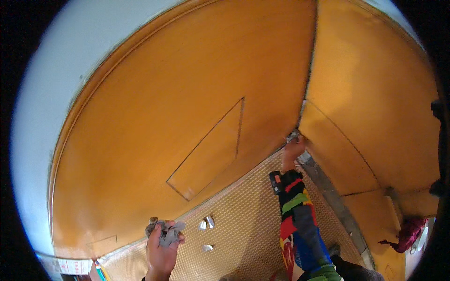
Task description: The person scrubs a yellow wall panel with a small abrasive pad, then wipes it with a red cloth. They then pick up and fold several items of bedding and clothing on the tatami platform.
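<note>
The single view comes from a head-worn wide fisheye camera, set above the tan, dimple-patterned sheet (220,229), facing down and forward over it. Beyond and left of the sheet, the frame takes in a broad, smooth, orange-brown panel (140,140); to its right, a second smooth, orange-brown panel (370,61). Range is near: the multicoloured patchwork sleeve (298,211) crosses the sheet from the lower edge.

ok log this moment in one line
left hand: holding crumpled grey wad | right hand: at orange panel corner, grey scrap there, grip unclear | nearby: three silvery pieces on gold patterned surface
</note>
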{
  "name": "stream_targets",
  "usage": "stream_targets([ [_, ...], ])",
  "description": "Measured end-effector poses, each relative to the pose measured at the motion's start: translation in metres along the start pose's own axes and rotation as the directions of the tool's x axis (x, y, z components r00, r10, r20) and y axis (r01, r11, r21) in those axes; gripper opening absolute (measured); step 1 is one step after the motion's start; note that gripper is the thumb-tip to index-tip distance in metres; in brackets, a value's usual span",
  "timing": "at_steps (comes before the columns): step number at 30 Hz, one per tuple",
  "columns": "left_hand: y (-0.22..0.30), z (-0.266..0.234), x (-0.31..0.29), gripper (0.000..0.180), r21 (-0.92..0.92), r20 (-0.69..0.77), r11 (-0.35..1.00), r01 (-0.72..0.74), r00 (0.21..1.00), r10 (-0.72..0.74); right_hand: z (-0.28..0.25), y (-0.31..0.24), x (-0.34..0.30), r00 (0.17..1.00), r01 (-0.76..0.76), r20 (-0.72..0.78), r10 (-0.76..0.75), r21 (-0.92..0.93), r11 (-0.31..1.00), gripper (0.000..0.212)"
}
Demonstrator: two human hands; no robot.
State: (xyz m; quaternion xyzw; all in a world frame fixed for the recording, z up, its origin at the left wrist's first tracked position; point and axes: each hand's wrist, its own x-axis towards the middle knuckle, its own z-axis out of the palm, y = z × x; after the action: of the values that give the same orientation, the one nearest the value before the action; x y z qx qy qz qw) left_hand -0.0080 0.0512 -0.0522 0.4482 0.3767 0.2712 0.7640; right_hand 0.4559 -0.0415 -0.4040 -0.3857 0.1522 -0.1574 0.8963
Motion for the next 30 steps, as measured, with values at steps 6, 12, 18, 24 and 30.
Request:
stream_targets([
  [6, 0.006, -0.006, -0.007, 0.024, -0.004, 0.002, 1.0, -0.002, 1.0, 0.002, -0.021, 0.023, -0.056, 0.998, 0.003, 0.05, 0.034, -0.594, 0.805, 0.02],
  [12, 0.007, -0.01, -0.006, 0.031, 0.014, 0.008, 1.0, 0.015, 1.0, -0.015, -0.019, 0.017, -0.189, 0.981, -0.146, 0.093, 0.172, -0.237, 0.961, 0.017],
  [18, 0.006, -0.017, -0.004, 0.032, 0.008, 0.033, 1.0, 0.025, 0.999, -0.026, -0.033, 0.029, -0.336, 0.963, -0.176, 0.103, 0.249, -0.456, 0.872, 0.012],
  [24, 0.003, -0.013, -0.003, 0.031, -0.049, 0.039, 0.998, 0.029, 0.999, -0.027, -0.031, 0.007, -0.433, 0.887, -0.008, 0.382, 0.262, -0.554, 0.833, 0.02],
  [30, -0.001, -0.014, -0.002, 0.03, 0.023, -0.01, 1.0, 0.019, 1.0, -0.019, -0.02, -0.015, -0.478, 0.691, -0.153, 0.28, 0.667, -0.844, 0.514, 0.011],
])
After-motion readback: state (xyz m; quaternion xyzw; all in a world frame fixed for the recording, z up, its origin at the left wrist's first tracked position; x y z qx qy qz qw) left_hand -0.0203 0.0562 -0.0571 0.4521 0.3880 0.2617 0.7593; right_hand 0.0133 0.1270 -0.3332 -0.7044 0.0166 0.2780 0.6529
